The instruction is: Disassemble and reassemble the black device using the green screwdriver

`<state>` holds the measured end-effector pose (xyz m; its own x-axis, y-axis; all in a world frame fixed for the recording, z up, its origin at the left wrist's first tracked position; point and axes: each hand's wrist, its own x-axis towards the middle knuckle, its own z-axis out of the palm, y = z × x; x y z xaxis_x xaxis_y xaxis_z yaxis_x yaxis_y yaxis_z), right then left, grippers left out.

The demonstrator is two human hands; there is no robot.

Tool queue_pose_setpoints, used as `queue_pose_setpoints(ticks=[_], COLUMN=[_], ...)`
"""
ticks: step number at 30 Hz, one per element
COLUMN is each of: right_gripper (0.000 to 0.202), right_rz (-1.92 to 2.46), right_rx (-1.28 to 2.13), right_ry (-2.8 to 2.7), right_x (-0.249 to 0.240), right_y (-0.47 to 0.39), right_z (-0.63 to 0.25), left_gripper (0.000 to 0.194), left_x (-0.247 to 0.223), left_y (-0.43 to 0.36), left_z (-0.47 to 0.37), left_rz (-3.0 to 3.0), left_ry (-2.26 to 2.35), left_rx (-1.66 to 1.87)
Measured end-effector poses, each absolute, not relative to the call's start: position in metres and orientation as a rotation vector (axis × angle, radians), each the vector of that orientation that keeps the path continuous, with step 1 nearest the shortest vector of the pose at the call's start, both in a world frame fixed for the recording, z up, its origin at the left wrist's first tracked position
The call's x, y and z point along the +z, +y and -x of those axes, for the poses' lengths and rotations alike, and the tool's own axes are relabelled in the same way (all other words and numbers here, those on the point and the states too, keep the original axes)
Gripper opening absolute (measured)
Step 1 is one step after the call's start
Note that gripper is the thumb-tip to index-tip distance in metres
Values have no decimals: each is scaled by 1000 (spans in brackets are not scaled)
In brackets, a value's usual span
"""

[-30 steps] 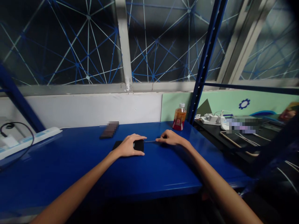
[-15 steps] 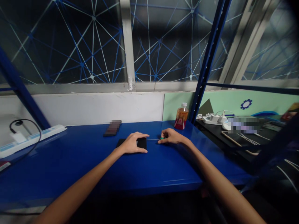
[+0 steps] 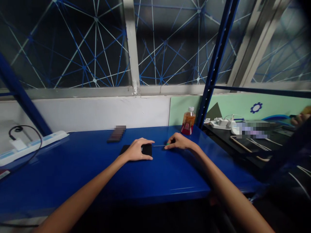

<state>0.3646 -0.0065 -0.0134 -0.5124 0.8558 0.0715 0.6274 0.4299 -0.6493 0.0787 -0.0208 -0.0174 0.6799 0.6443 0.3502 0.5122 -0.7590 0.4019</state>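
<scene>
On the blue table (image 3: pixel 170 174) lies a flat black object (image 3: pixel 147 149). My left hand (image 3: pixel 139 149) rests over it, thumb and fingers spread across its near and far edges, gripping it. To the right, my right hand (image 3: pixel 177 141) pinches the green handle (image 3: pixel 168 144) of a thin metal rod (image 3: pixel 159 146). The rod points left, its tip at or very near the black object's right edge; contact cannot be made out.
A dark, blurred-out flat item (image 3: pixel 117 134) lies behind my left hand. A bottle of orange-red drink (image 3: pixel 188 121) stands back right. A white power strip (image 3: pixel 34 147) lies left. Cables and chargers (image 3: pixel 224 123) cover a black table at right, where a person's hand (image 3: pixel 299 120) shows.
At the far right edge, another person's hand has come into view. My hands, the rod and the black object look nearly unchanged; the view has shifted slightly.
</scene>
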Motion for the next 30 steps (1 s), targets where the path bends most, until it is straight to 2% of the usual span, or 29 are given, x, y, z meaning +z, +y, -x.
queue_pose_setpoints(ticks=[8, 15, 21, 26, 30], right_gripper=[43, 34, 43, 44, 45], right_rz=[1267, 1250, 1297, 1321, 1349], right_rx=[1033, 754, 805, 511, 615], right_ry=[-2204, -2222, -2322, -2353, -2336], right_x=[-19, -15, -15, -16, -15], right_y=[-11, -12, -9, -8, -10], right_z=[-361, -358, -364, -362, -359], left_gripper=[68, 67, 69, 69, 68], left_x=[-17, -17, -15, -14, -15], left_y=[-20, -20, -22, -22, -22], left_z=[-79, -80, -81, -81, -81], left_rz=[-2615, -2605, -2611, -2608, -2611], left_ry=[933, 929, 914, 933, 939], left_rx=[693, 698, 690, 668, 683])
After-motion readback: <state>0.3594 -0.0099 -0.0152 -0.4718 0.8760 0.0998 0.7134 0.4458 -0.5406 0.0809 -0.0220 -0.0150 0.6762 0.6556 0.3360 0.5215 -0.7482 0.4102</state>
